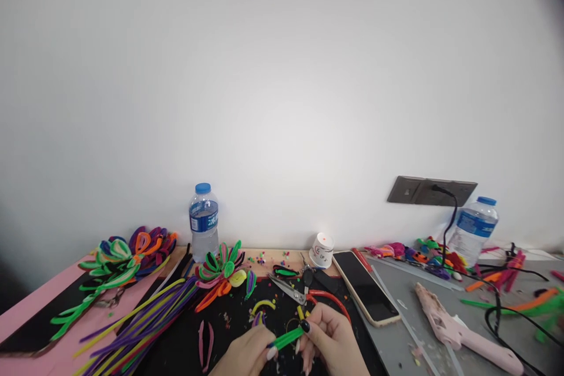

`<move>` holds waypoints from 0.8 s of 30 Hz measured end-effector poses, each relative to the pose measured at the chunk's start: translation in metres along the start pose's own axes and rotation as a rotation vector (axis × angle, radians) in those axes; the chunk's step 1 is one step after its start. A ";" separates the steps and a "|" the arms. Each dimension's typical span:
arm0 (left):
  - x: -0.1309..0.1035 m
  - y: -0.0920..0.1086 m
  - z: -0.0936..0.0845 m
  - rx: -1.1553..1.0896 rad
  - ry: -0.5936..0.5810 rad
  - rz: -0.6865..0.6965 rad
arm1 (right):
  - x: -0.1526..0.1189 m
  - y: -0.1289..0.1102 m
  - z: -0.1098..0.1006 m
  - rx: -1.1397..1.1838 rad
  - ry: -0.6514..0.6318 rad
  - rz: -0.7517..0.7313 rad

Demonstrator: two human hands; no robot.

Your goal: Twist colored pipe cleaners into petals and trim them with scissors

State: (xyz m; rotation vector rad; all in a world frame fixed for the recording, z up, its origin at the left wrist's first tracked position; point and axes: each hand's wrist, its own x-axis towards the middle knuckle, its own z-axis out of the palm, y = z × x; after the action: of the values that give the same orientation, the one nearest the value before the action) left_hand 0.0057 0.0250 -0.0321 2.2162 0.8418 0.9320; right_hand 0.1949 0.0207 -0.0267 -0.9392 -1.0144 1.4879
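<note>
Between my two hands a short bundle of green pipe cleaners (287,338) is stretched over the black mat. My left hand (249,352) pinches its left end, and my right hand (328,341) grips its right end between thumb and finger. Just beyond my right hand lie scissors (288,291) with orange-red handles. A yellow curved piece (263,305) rests above my left hand, and a pink loop (205,345) lies to its left.
Pipe cleaners (145,320) and a pipe-cleaner flower (224,270) lie left, near a water bottle (204,223). A paper cup (321,250) stands at the back. To the right are a phone (366,289), a pink glue gun (467,332) and black cables.
</note>
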 end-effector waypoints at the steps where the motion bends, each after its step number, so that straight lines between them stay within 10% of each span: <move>1: 0.000 0.001 0.000 -0.024 0.008 -0.012 | -0.001 -0.002 0.001 -0.008 0.019 -0.011; 24: -0.001 0.022 -0.013 -0.097 -0.081 -0.177 | -0.013 -0.016 0.009 -0.031 -0.044 -0.002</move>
State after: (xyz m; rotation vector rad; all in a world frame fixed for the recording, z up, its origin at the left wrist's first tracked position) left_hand 0.0028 0.0136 -0.0092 2.0449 0.9186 0.7771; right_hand 0.1931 0.0086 -0.0082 -0.9307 -1.0725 1.5009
